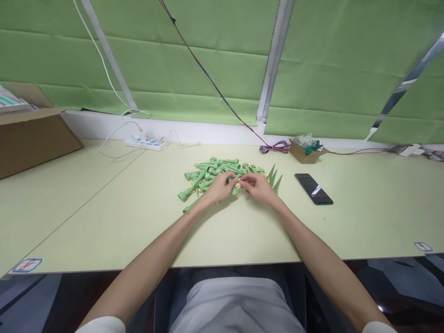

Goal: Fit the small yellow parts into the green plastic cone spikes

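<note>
A pile of green plastic spikes (197, 178) with round caps at one end lies on the table in front of me, small yellow pieces (252, 167) mixed in. At the near side of the pile, my left hand (222, 186) is closed around a green plastic spike (235, 190), its capped end pointing down. My right hand (257, 186) is beside it, thumb and fingers pinched together; a bit of yellow shows between the two hands, but what the right fingertips hold is too small to make out. Several pointed green spikes (274, 178) stick out behind my right hand.
A black phone (314, 188) lies to the right. Behind it stand a small cardboard box (305, 155) with green and clear plastic inside and a coiled red-blue wire (275, 147). A power strip (147, 142) sits at the back left, near a large cardboard box (34, 138).
</note>
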`<state>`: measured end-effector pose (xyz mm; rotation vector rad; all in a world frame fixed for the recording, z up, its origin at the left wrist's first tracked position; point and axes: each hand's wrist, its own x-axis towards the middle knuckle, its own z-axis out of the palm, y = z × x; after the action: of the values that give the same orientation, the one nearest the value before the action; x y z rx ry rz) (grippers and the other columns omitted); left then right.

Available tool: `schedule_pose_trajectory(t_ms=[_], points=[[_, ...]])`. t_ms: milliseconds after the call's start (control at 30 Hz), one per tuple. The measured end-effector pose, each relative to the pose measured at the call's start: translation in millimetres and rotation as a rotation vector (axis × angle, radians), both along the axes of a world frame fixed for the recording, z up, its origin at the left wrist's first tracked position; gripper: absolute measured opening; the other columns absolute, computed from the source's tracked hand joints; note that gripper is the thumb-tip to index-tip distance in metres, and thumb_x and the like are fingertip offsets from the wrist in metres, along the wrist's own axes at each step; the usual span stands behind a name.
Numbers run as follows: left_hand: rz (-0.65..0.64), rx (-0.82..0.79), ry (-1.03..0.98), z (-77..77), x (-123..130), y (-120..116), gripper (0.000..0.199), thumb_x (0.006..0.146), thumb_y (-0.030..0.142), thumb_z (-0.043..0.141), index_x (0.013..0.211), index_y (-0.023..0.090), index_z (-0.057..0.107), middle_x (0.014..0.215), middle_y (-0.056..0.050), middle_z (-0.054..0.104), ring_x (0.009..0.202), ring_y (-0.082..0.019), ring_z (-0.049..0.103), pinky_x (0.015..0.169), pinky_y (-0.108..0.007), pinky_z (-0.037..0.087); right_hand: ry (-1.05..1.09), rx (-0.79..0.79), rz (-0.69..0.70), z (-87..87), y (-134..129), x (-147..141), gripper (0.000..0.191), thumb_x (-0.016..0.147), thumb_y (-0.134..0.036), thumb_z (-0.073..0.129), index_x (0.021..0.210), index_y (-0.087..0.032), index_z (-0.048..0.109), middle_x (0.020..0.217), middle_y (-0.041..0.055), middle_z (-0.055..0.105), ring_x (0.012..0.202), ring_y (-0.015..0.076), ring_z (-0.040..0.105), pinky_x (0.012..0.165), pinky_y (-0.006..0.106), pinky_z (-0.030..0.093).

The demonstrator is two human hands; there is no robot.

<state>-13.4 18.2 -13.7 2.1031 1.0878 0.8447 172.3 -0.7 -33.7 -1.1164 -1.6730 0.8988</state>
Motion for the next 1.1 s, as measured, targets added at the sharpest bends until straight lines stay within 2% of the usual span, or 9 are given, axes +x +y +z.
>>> schedule_pose_trajectory(t_ms=[200,533,800,1100], points=[[0.003,0.034,0.049,0.8,-1.6,1.3,0.033,0.094,0.043,0.048,0.074,0.018,0.059,0.070,0.000,0.056,0.063,-0.015,0.043,0.063,-0.030,0.034,0.005,-0.001,0.006,-0.2,-0.9,-1.1,0.026,0.081,-0.044,0.070,0.083,-0.018,0.069,0.075,0.0056,0.071,0.056,0.0164,0.061,0.053,0.030,0.050],[-0.003,0.092,0.080,0.8,-2.4,1.2,0.035,0.095,0.044,0.047,0.072,0.019,0.056,0.067,0.001,0.056,0.061,-0.015,0.044,0.063,-0.030,0.034,-0.019,0.011,0.005,0.7,-2.6,-1.8,0.025,0.083,-0.043,0.068,0.083,-0.018,0.069,0.074,0.0051,0.071,0.056,0.0161,0.060,0.053,0.029,0.048],[-0.011,0.077,0.081,-0.6,-3.2,3.8,0.036,0.095,0.045,0.047,0.071,0.020,0.055,0.066,0.001,0.053,0.061,-0.015,0.044,0.061,-0.030,0.034,0.001,0.003,0.013,2.6,-4.1,-1.9,0.026,0.082,-0.044,0.069,0.085,-0.018,0.070,0.074,0.0050,0.071,0.056,0.0153,0.060,0.053,0.028,0.049],[0.020,0.023,-0.007,3.9,-1.6,1.4,0.034,0.093,0.046,0.050,0.071,0.019,0.054,0.065,0.002,0.051,0.060,-0.014,0.040,0.058,-0.029,0.033,0.084,-0.020,0.037,6.6,-5.3,-2.8,0.029,0.080,-0.047,0.073,0.088,-0.019,0.068,0.078,0.0059,0.071,0.055,0.0157,0.061,0.052,0.030,0.052]])
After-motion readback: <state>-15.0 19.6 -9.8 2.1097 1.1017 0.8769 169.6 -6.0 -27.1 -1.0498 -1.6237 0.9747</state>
